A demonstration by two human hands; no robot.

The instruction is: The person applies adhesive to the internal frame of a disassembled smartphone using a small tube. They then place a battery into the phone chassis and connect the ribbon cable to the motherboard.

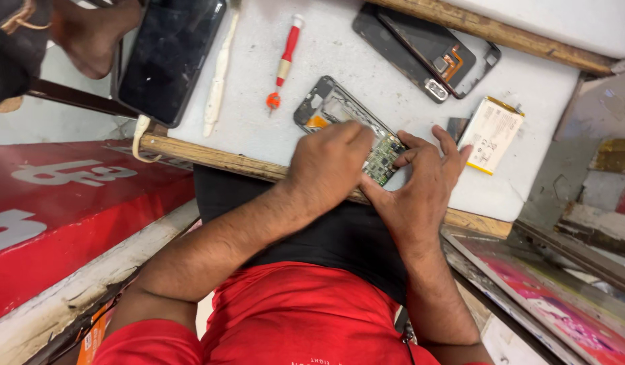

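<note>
Opened dark phone frame with a green circuit board (346,125) lies on the white wood-edged desk (258,128), at its near edge. Your left hand (326,162) lies over it, fingers curled down, likely to pin it. Your right hand (420,186) pinches the board's end. Red-handled screwdriver (285,61) and white flat battery (491,134) are parked aside, within reach.

1. Phone frame (324,101): dull grey metal, green matt circuit board (383,157).
2. Tabletop (353,47): matt white, scuffed; rough wood edging.
3. Screwdriver (285,61): glossy red plastic.
4. Screen panel (169,57): glossy black glass.
</note>
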